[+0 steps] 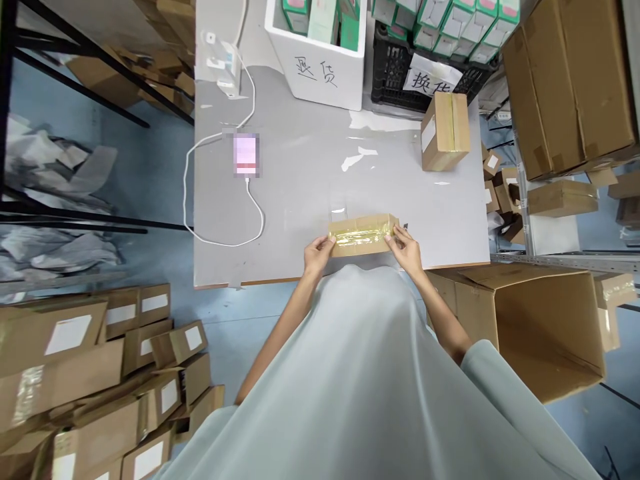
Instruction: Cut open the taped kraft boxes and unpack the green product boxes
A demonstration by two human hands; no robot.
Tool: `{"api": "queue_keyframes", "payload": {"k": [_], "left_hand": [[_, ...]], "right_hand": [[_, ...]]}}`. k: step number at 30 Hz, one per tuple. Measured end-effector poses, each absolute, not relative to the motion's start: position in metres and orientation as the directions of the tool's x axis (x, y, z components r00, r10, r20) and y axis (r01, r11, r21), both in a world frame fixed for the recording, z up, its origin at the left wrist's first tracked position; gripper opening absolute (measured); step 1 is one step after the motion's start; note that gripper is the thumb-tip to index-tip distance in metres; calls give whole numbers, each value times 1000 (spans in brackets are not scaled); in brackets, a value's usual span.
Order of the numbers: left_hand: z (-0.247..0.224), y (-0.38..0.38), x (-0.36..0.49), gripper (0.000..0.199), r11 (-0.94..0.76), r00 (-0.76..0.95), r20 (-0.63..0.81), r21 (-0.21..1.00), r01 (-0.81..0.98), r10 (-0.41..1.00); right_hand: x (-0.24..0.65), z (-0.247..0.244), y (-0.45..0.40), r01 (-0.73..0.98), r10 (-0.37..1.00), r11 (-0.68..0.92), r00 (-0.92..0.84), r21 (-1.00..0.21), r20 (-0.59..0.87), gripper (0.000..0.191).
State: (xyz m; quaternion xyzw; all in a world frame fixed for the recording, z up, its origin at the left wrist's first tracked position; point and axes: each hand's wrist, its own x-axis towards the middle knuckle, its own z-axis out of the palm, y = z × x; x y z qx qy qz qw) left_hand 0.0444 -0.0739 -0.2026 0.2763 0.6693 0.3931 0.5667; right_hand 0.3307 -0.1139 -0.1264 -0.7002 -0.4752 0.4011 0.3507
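Note:
A cardboard box [361, 248] lies at the table's near edge, close to my body. Shiny yellowish packing tape [361, 235] runs lengthwise along its upper face. My left hand [318, 255] grips the box's left end between thumb and fingers. At the opposite end my right hand [406, 249] holds it the same way, thumb on top. The underside of the box is hidden from me.
On the grey table [300, 173] are a taped carton [445, 133], a phone [247, 155] on a white cable, a white bin [320, 73] and a black crate [395, 73] of green boxes. A large open carton [545, 327] stands right; stacked cartons [125, 373] fill the lower left.

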Motion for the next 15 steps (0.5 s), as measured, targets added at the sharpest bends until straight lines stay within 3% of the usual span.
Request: {"api": "queue_keyframes", "payload": {"k": [7, 15], "left_hand": [[-197, -78, -11, 44, 487, -348, -413, 860, 156, 842], [-209, -82, -10, 55, 561, -321, -530, 828, 6, 785]], "right_hand": [[317, -171, -101, 240, 925, -365, -18, -900, -380, 81], [318, -190, -94, 110, 843, -527, -60, -843, -535, 82]]}}
